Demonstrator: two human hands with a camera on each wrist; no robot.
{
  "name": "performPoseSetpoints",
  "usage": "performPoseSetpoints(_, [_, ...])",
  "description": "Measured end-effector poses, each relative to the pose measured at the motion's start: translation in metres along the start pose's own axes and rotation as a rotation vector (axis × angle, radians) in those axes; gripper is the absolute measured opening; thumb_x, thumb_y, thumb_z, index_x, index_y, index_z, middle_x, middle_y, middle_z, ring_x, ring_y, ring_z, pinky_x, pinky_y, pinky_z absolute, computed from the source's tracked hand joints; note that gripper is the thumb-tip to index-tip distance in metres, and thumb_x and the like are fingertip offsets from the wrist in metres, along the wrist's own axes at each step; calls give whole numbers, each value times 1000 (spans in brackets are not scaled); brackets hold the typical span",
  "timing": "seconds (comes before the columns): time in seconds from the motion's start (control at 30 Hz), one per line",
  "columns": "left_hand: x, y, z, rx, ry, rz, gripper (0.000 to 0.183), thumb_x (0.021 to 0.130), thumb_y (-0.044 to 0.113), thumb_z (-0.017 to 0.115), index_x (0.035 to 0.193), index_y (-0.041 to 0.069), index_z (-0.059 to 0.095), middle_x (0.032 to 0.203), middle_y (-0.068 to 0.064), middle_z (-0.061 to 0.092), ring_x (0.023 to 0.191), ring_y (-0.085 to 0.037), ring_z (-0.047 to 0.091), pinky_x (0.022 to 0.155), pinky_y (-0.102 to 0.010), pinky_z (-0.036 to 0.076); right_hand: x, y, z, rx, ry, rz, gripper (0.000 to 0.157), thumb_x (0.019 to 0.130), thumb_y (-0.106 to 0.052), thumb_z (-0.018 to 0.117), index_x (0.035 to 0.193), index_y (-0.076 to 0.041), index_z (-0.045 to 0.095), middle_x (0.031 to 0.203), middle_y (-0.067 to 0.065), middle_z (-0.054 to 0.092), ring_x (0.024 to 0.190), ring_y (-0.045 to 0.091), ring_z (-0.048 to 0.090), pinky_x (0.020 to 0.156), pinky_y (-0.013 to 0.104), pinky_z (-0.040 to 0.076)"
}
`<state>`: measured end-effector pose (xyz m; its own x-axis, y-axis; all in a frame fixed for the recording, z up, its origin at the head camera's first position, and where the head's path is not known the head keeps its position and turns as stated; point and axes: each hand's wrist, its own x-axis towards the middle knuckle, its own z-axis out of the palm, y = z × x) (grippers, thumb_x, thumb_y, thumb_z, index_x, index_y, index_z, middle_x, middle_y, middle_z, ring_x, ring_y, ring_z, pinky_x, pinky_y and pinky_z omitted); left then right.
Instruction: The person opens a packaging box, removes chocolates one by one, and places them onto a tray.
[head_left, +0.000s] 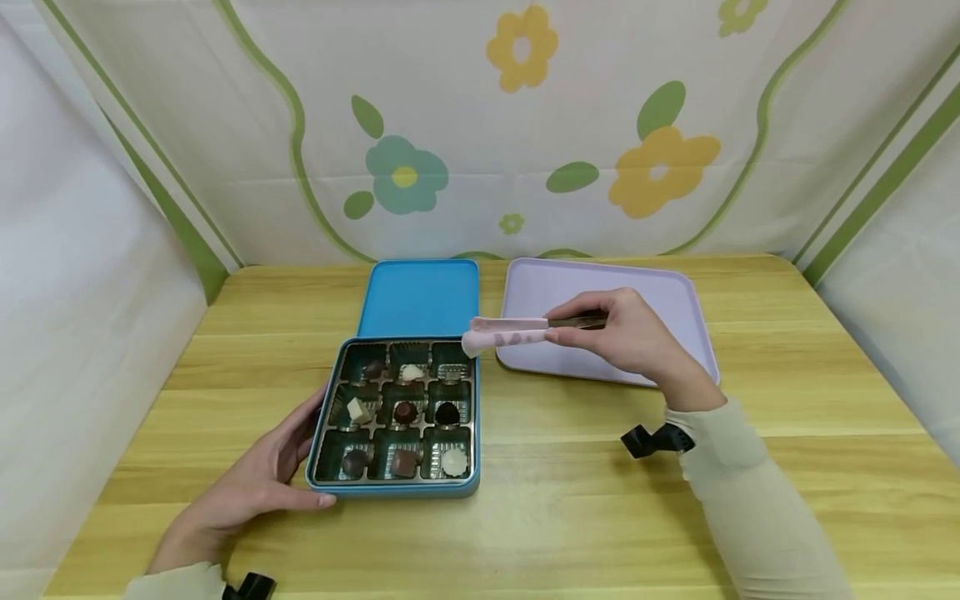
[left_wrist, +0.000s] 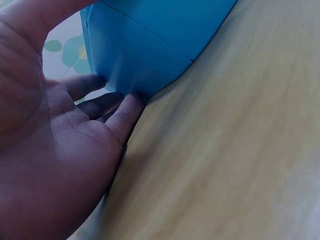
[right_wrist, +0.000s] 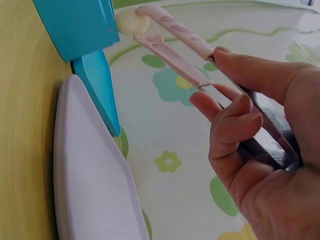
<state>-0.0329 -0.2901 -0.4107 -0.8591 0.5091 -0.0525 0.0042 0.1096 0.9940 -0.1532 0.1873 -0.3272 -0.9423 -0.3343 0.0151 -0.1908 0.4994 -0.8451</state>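
Nearest my head camera are pale sleeves (head_left: 757,500), and beyond them I watch a pale round piece (right_wrist: 132,22) pinched between the tips of the tongs (head_left: 517,337), by the far-right corner of the tin (head_left: 390,492). My right hand (head_left: 633,333) has its fingers curled round the tongs' handles. I count eight chocolates (head_left: 405,412) in the tin, one to a compartment, and none in its far-right compartment (head_left: 452,372). By my judgement the work is at its first piece: lid (head_left: 420,296) off, one piece out, eight unpicked, none set down on the visible part of the lilac tray (head_left: 555,287) at far right. My left hand (head_left: 255,483) holds the tin's near-left corner, thumb along the near wall, fingers spread against the left wall. The lid lies behind the tin on the wooden table (head_left: 555,517).
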Motion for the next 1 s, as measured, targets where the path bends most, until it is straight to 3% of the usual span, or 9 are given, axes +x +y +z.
performPoseSetpoints(0.33, [-1,0,-2,6,7,-9,122,84,-10,83,176,22,8,181,-24,0,147,5,45,111,-17,48,-2,6,-12,21,18,13,26,93,-28,87,116,-16,84,108,7,82,89,11,76,79,23,62])
performPoseSetpoints(0.7, [-3,3,-1,18,20,-7,123,83,-11,84,175,22,9,181,-22,2,147,5,45,111,-15,47,-13,21,-34,-82,61,71,32,93,-33,87,119,-14,83,114,8,82,89,5,74,77,20,59])
performPoseSetpoints(1.0, [-3,4,-1,17,19,-11,123,83,-10,84,175,22,8,181,-22,1,148,5,44,111,-15,46,-13,23,-37,-168,74,56,28,93,-30,87,114,-13,84,105,9,83,82,6,72,71,21,58])
